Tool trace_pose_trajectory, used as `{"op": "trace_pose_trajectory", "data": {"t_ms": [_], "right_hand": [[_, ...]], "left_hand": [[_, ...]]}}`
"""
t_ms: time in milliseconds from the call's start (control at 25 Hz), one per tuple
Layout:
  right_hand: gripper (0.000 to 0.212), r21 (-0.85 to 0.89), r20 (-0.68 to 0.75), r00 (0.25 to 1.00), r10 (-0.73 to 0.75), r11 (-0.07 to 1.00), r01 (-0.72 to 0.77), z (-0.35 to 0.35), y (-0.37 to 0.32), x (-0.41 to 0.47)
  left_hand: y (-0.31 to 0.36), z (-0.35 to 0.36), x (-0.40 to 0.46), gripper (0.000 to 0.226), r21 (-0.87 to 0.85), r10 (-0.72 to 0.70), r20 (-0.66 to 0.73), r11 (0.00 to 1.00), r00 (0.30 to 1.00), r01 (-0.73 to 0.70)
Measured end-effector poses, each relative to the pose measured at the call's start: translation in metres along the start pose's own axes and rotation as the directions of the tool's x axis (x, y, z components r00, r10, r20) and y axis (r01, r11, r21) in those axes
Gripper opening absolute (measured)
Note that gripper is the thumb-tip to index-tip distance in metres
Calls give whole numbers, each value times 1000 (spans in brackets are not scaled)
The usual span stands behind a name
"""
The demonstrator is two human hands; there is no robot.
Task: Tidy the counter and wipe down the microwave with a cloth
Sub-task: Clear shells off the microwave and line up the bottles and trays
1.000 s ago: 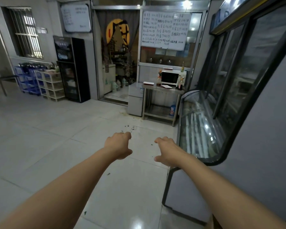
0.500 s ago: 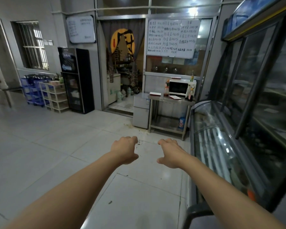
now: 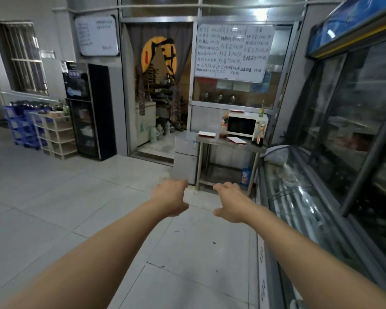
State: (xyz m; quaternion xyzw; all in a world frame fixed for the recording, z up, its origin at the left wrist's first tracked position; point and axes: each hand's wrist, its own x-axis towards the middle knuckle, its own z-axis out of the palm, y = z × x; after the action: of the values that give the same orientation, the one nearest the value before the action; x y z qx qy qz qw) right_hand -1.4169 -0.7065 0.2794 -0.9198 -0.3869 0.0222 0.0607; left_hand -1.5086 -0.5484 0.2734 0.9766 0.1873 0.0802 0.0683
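Right now: I am well short of the work, standing on the tiled floor with both arms stretched out ahead of me.
Left hand (image 3: 170, 200): held out in the air, fingers loosely curled downward, holding nothing.
Right hand (image 3: 230, 202): the same, loosely curled and holding nothing, just beside the left with a gap between them.
Microwave (image 3: 246, 125): white, sitting at the back of the steel counter (image 3: 227, 141) straight ahead, door closed as far as I can tell.
On the counter: a sauce bottle (image 3: 223, 128) just left of the microwave, a dark bottle (image 3: 260, 137) at its right front corner, a red-edged tray (image 3: 206, 134) near the left end and a flat red-edged sheet (image 3: 236, 140) in front of the oven door.
On the microwave: another bottle (image 3: 262, 108) and something flat and red-trimmed; I cannot tell what it is.
Cloth: I see none from here.
Step in hand: I judge it to be the approach, with nothing tidied or wiped yet.
Doing it well: I would walk straight for the counter's open front, keeping clear of the glass display case (image 3: 299, 197) along my right, and stop square to the oven door so both hands can reach.
Order I would take: look for a cloth first, then shift the bottles and trays aside before wiping.
Risk: the tall bottles look easy to tip, so I would lift each upright, not slide it.
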Motion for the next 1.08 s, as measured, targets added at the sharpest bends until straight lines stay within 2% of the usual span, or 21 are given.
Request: {"op": "trace_pose_trajectory", "data": {"t_ms": [320,560,840,1080], "right_hand": [[65,12,-44,992,118,993,-117,-12,24,176],[65,26,-31,979,202,979,-202,-12,61,275],[66,42,-67,978,197,980,-195,-10,146,404],[68,43,-43,976,215,976,-213,-26,238,519]], "left_hand": [[-50,4,200,51,-15,128,26,992,991,-128],[-50,19,311,55,-38,207,71,978,976,-205],[-25,56,462,56,-58,239,42,970,970,-237],[4,78,600,48,-110,199,59,975,978,-192]]}}
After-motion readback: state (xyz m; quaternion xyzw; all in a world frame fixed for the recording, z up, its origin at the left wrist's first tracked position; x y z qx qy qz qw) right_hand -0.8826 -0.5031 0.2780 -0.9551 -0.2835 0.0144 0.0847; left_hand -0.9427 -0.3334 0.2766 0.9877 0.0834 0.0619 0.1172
